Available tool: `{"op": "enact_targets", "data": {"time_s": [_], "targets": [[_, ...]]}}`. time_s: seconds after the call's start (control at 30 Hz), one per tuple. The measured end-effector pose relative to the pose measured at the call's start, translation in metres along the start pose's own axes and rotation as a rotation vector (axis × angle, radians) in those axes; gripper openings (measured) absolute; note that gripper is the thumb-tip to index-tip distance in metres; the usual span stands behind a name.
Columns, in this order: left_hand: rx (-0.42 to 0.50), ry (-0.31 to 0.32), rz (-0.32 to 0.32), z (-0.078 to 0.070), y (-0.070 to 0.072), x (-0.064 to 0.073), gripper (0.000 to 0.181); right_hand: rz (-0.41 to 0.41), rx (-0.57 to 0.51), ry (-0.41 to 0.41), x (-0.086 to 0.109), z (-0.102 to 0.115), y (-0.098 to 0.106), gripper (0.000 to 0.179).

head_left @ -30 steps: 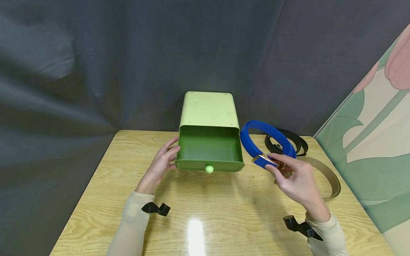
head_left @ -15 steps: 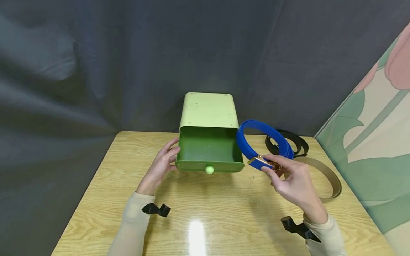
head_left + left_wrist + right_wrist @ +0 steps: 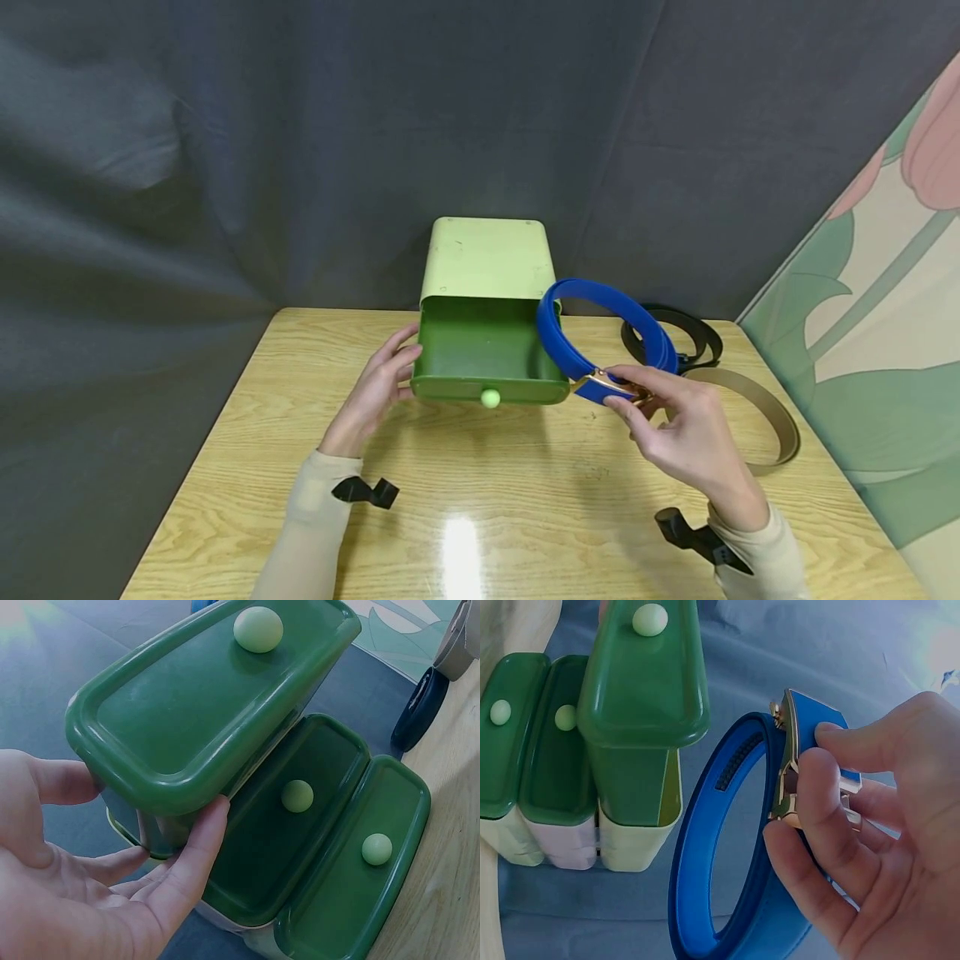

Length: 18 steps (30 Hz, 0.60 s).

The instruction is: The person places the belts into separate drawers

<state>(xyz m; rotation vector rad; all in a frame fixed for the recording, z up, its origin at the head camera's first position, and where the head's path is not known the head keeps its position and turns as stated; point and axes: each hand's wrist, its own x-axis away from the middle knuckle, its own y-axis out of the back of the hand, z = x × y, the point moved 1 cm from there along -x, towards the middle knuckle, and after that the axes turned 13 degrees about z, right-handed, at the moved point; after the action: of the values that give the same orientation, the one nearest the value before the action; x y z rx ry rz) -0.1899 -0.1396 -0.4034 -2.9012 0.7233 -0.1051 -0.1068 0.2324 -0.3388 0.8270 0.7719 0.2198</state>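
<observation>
My right hand (image 3: 693, 425) pinches a coiled blue belt (image 3: 558, 337) at its gold-edged buckle (image 3: 787, 761). The belt's loop stands out to the left, over the right edge of a pulled-out green drawer (image 3: 489, 387). Inside, the drawer's visible floor is bare. My left hand (image 3: 375, 387) rests at the drawer's left side. In the left wrist view its fairly straight fingers (image 3: 199, 851) touch the drawer's side and underside near the front.
Two more green drawers with pale knobs (image 3: 298, 796) (image 3: 376, 849) sit below, pushed in. At the right of the wooden table (image 3: 450, 475) lie a coiled black belt (image 3: 693, 329) and a tan belt (image 3: 772, 417). A dark curtain (image 3: 480, 108) hangs behind.
My right hand has moved a little left with the blue belt, whose loop now overlaps the drawer's right edge. The left hand and drawer have stayed put.
</observation>
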Motion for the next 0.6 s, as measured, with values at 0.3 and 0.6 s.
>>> {"op": "enact_targets", "data": {"time_s": [0.3, 0.6], "targets": [[-0.002, 0.002, 0.002, 0.0003, 0.0002, 0.0008, 0.064, 0.012, -0.030, 0.057, -0.0039, 0.0045, -0.0020, 0.045], [-0.012, 0.002, 0.004, -0.0001, 0.0009, 0.0013, 0.065, 0.024, -0.057, 0.074, -0.0062, 0.0096, -0.0031, 0.046]]}}
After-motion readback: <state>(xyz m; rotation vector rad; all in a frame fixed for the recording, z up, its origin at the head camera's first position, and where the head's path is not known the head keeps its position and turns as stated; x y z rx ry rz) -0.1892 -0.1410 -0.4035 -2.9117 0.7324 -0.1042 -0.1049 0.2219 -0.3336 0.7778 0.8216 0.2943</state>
